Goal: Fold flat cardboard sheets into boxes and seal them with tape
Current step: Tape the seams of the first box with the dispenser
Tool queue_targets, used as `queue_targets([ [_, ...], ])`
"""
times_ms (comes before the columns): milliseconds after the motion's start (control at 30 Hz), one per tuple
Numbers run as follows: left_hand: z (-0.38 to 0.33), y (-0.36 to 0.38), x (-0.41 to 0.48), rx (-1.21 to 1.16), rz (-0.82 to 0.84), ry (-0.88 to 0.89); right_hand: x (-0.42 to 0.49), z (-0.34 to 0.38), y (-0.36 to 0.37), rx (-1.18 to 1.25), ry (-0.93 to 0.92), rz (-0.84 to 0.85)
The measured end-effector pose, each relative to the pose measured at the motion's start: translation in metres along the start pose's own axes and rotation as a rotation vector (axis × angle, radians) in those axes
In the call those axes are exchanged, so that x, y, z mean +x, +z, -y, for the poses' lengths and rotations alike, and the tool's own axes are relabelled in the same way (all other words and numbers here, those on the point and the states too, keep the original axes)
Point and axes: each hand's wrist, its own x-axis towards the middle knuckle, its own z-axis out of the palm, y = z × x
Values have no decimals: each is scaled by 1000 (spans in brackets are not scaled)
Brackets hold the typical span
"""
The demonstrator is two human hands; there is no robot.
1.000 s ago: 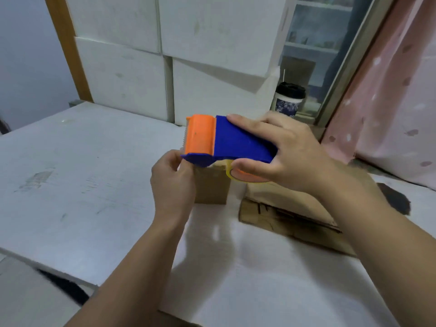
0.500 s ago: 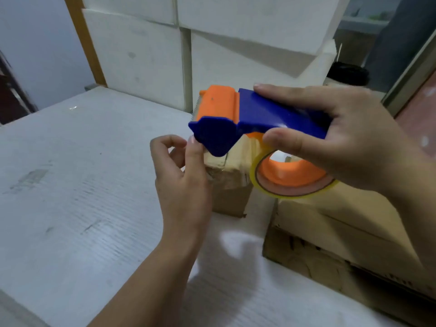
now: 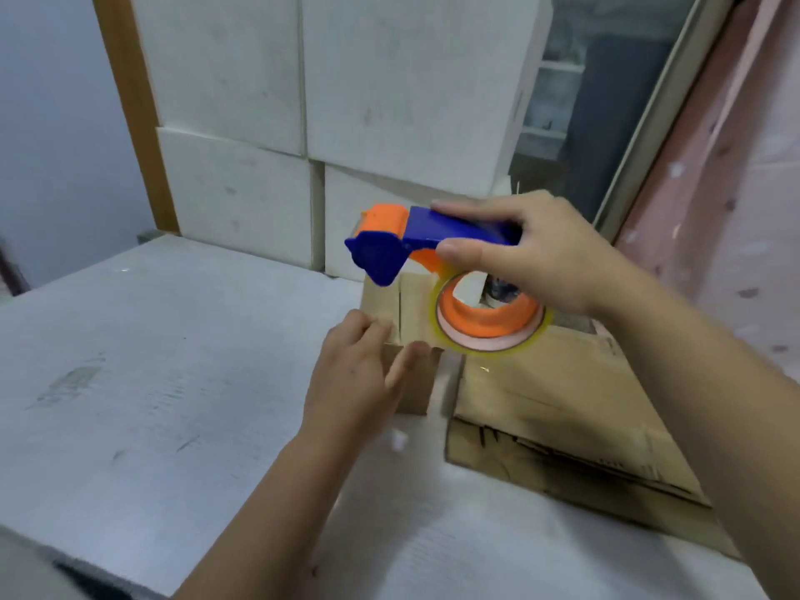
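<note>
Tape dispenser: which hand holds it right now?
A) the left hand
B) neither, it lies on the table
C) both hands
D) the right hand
D: the right hand grips the blue-and-orange tape dispenser above the small cardboard box, while the left hand rests on the box's near edge and does not touch the dispenser.

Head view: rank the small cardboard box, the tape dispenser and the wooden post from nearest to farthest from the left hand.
1. Small cardboard box: touched by the left hand, directly ahead of it.
2. Tape dispenser: just above the box, held by the right hand.
3. Wooden post: far back on the left, beyond the table.
</note>
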Motion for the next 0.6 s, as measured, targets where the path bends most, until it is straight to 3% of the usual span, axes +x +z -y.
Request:
queue_targets([
  [100, -3, -13, -4, 92, 99, 30, 1, 19, -18, 72, -6, -80],
  [267, -8, -10, -9, 240, 78, 132, -1, 40, -19, 112, -14, -81],
  [367, -4, -19, 3, 243, 178, 73, -2, 43, -14, 192, -11, -121],
  [600, -13, -48, 11, 282, 431, 160, -7, 39, -8, 321, 26, -204],
])
